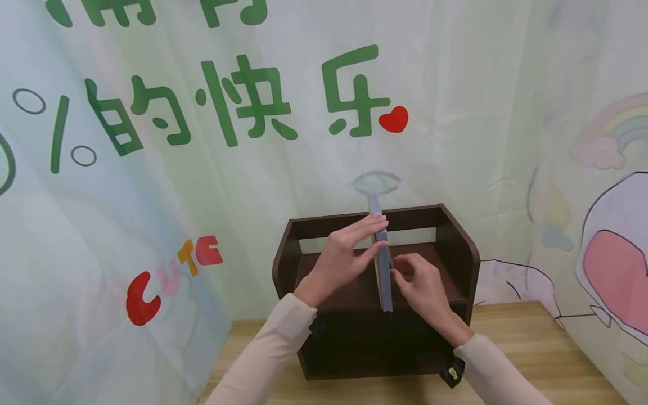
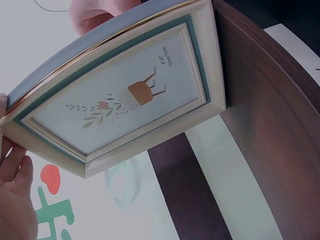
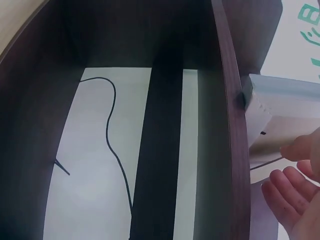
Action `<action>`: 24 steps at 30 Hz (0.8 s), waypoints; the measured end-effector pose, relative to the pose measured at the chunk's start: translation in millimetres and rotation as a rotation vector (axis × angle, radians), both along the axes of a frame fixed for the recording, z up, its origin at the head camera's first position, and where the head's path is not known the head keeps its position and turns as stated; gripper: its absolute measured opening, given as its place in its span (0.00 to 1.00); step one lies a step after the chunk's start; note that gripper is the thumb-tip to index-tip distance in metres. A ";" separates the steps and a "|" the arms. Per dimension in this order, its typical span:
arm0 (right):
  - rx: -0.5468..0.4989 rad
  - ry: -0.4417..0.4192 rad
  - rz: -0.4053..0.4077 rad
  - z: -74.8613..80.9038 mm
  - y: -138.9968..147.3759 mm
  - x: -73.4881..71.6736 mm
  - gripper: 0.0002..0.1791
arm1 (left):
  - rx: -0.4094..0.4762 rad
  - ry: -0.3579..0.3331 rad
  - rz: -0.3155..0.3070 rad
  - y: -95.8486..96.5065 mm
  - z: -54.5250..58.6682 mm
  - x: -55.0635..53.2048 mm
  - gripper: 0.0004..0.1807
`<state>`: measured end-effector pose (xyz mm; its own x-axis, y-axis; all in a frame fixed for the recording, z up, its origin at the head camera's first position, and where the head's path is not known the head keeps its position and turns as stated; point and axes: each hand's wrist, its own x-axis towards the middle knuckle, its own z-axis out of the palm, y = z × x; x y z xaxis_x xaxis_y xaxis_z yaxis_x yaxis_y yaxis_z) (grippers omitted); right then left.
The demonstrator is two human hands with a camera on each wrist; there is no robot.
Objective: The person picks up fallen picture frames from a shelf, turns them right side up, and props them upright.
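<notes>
A picture frame [image 1: 386, 284] stands upright, seen edge-on in the head view, on the upper board of a dark brown shelf unit [image 1: 458, 242]. Its front [image 2: 60, 125], in the left wrist view, has a cream border, a teal inner line and a print of a plant in an orange pot on legs. My left hand [image 1: 345, 252] grips the frame near its upper end from the left side. Behind the frame, my right hand [image 1: 422, 281] pinches a thin flap at its back [image 3: 285, 132] between thumb and fingers.
The shelf unit rests on a light wood table [image 1: 516, 332], with a lower compartment [image 3: 110, 40] beneath the upper board. A printed curtain [image 1: 455, 140] with green characters hangs behind and at both sides. Raised side panels [image 2: 280, 145] flank the upper board.
</notes>
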<state>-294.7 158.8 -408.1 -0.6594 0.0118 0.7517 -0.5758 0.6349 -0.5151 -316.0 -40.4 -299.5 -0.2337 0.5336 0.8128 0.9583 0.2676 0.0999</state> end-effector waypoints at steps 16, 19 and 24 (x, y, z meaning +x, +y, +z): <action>0.076 0.067 -0.105 -6.6 3.3 -16.5 0.08 | 0.029 -0.002 -0.001 8.1 -5.9 -0.6 0.23; 0.078 0.073 -0.109 -8.2 6.0 -15.3 0.07 | 0.033 -0.007 -0.006 11.5 -6.6 -0.9 0.23; 0.104 0.098 -0.134 -7.7 13.3 -12.3 0.08 | 0.032 -0.003 -0.005 17.3 -6.9 -0.7 0.22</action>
<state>-306.9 172.0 -415.8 -0.5805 0.0133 0.8141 -0.5268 0.7562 -0.3880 -316.7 -23.1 -306.4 -0.2336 0.5082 0.8289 0.9592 0.2599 0.1110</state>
